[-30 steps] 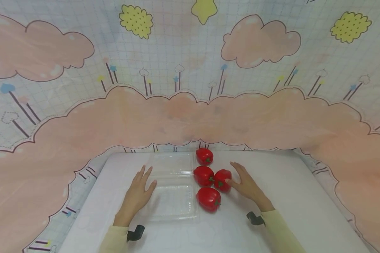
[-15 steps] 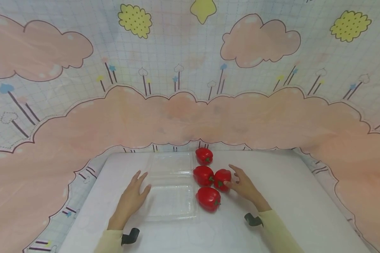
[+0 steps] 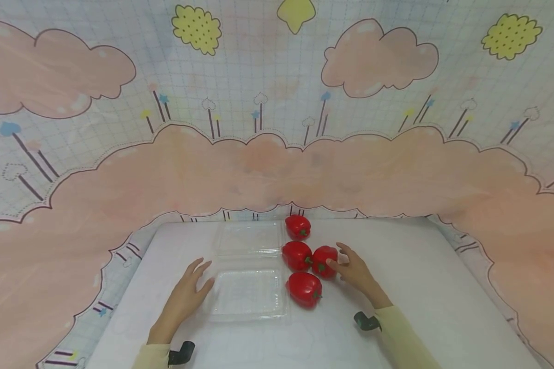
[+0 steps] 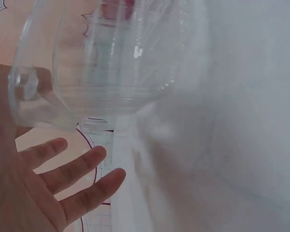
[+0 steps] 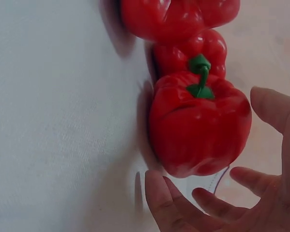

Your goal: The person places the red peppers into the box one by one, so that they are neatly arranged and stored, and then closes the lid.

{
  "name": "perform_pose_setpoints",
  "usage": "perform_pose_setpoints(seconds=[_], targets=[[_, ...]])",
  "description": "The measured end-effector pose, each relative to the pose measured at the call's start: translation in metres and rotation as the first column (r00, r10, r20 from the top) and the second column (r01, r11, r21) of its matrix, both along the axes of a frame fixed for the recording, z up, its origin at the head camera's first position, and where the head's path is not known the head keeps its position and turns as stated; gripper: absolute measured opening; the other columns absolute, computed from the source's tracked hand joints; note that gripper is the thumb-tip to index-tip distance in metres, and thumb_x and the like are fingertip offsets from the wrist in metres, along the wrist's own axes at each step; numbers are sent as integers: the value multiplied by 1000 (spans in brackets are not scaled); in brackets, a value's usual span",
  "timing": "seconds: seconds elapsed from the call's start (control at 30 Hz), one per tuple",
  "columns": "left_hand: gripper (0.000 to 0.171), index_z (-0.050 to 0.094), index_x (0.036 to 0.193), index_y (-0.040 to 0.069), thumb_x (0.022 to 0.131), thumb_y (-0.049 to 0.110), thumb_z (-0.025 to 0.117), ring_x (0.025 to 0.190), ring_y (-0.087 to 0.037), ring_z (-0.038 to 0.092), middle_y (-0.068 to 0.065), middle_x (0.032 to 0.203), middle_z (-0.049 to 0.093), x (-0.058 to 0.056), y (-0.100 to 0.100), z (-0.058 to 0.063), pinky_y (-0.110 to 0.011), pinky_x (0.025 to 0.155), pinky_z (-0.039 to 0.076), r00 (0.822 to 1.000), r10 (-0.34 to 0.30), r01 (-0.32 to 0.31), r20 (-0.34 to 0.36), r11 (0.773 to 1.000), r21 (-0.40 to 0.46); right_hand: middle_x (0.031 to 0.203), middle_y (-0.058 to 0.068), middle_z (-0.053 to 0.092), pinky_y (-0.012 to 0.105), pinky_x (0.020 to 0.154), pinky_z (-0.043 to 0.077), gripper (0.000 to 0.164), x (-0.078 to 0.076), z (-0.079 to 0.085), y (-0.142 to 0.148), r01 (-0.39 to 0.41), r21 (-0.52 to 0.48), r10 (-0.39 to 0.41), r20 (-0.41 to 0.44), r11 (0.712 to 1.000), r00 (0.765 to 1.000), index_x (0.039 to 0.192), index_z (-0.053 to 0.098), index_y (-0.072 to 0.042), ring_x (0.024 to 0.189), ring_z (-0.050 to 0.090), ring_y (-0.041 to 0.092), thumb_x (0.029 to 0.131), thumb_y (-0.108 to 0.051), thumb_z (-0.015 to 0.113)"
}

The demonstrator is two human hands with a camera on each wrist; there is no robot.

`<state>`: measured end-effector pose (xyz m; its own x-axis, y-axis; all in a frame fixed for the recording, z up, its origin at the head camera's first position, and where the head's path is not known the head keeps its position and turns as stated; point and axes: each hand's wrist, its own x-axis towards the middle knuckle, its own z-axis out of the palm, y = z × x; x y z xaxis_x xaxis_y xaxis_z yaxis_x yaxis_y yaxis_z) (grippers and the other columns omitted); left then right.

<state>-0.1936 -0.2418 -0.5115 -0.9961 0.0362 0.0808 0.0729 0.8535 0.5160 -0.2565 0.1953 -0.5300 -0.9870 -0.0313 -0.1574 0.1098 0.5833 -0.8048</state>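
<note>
A clear plastic clamshell box lies with its lid folded out behind it. My left hand is beside its left edge, fingers spread and holding nothing; the left wrist view shows the box's clear wall past the thumb. My right hand is around the near side of a red bell pepper with a green stem, its thumb and fingers relaxed and spread about it. Left of that one are more red bell peppers: a front one, a middle one and a back one.
Everything lies on a white table. A patterned cloth with clouds and stars hangs behind and along the sides. The peppers stand in a loose cluster right of the box, the front one close to its right rim.
My left hand has drawn back toward me and to the left, away from the box. My right hand has shifted slightly nearer me, staying by the right pepper. The peppers and box keep their places.
</note>
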Motion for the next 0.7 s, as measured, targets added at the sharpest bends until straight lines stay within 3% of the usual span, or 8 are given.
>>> perform_pose_setpoints(seconds=[0.27, 0.53, 0.7], targets=[[53, 46, 146, 10, 97, 27, 59, 119, -43, 60, -16, 157, 35, 6, -4, -5, -56, 93, 55, 1000, -8, 8, 4, 999, 35, 148, 23, 42, 41, 78, 63, 87, -1, -1, -6, 23, 20, -23, 31, 1000, 999, 153, 30, -17, 124, 54, 42, 84, -54, 69], [52, 47, 145, 12, 95, 22, 61, 112, -41, 64, -18, 148, 47, 4, -7, -13, -53, 90, 56, 1000, -19, 20, -7, 997, 77, 149, 23, 42, 42, 81, 62, 86, -1, -2, -12, 15, 46, -16, 35, 999, 999, 153, 30, -15, 129, 48, 45, 85, -51, 69], [49, 50, 143, 11, 95, 20, 60, 109, -39, 66, -16, 150, 46, 4, -8, -15, -53, 89, 56, 1000, -21, 22, -11, 996, 91, 150, 24, 42, 44, 83, 61, 86, 1, -1, -15, 14, 39, -16, 40, 999, 999, 152, 31, -15, 130, 48, 44, 85, -51, 70]])
